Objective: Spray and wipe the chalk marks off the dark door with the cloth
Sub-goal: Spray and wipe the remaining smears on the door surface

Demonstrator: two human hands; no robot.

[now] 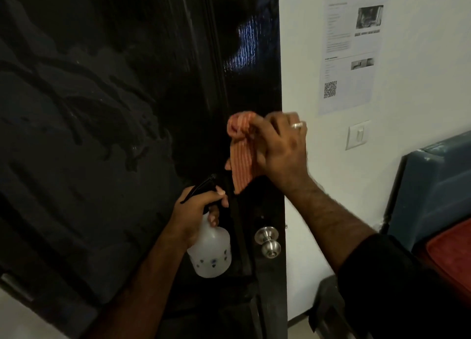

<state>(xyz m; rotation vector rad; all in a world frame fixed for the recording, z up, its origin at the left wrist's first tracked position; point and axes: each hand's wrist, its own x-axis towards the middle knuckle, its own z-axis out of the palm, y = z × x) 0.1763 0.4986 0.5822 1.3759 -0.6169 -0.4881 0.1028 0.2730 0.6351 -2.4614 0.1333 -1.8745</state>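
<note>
Both hands (pixel 280 147) raised, fingers (pixel 219 193) curled
</note>
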